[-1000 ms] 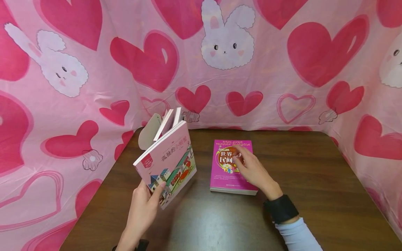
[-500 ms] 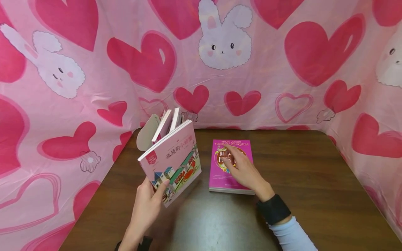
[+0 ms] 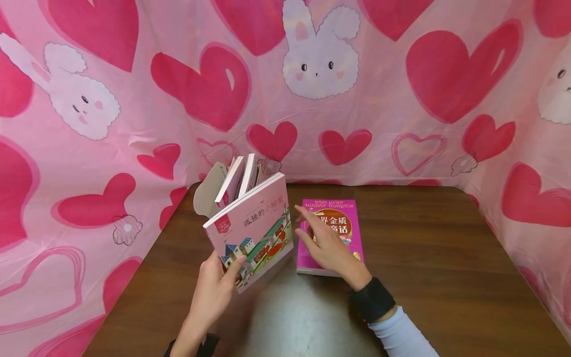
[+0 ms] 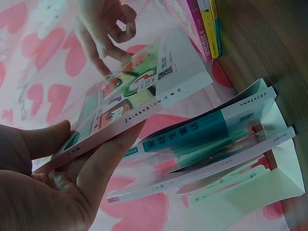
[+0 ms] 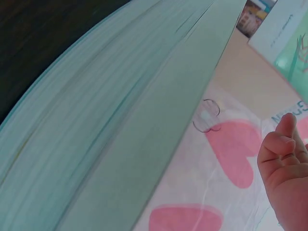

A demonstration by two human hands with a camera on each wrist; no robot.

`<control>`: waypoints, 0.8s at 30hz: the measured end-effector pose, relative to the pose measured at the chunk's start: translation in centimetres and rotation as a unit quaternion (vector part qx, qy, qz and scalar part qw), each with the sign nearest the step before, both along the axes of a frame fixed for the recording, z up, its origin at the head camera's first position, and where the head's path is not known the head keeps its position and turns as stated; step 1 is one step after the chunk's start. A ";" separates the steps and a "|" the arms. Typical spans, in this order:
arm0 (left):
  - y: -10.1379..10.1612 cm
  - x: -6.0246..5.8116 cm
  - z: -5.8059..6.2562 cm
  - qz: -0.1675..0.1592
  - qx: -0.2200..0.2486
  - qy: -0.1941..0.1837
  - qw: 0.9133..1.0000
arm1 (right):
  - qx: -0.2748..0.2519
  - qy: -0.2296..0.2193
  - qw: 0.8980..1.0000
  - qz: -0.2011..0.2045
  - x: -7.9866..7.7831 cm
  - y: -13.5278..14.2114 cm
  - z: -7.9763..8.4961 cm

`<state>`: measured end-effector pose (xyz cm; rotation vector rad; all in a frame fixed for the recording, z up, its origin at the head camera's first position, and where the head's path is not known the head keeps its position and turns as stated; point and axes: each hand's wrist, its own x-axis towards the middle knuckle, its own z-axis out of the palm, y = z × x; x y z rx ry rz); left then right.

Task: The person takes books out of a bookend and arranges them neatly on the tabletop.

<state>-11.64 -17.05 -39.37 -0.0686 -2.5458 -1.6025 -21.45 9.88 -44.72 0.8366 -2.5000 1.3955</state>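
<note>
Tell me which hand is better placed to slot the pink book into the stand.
Probably the left hand, which grips the pink book, thumb on its cover, near the pale book stand. The right hand seems to hold nothing and is over the purple book, farther from the stand.

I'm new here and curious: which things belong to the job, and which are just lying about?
Likely the job:
left hand
pink book it holds
right hand
book holder behind

Seemingly just there:
magenta book lying flat
heart-patterned cloth
table
</note>
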 end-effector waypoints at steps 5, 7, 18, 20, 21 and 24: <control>0.2 0.0 -0.3 -0.011 0.006 -0.006 1.000 | -0.007 0.001 1.000 0.020 0.4 -0.8 -0.5; 0.2 -0.1 -0.3 -0.014 0.010 -0.009 1.000 | -0.009 0.005 1.000 0.030 0.4 -0.9 -0.6; 0.5 -1.4 -1.5 -0.041 0.025 0.048 0.998 | -0.036 0.072 0.996 0.031 0.0 -0.7 -0.8; 0.6 -1.6 -1.6 -0.049 0.018 0.060 0.997 | -0.040 0.077 0.996 0.029 0.0 -0.6 -0.8; 0.6 -1.7 -1.6 -0.053 0.013 0.063 0.997 | -0.044 0.078 0.996 0.029 0.0 -0.6 -0.8; 0.6 -1.9 -1.4 -0.057 -0.013 0.065 0.996 | -0.044 0.094 0.994 0.027 -0.2 -0.5 -0.8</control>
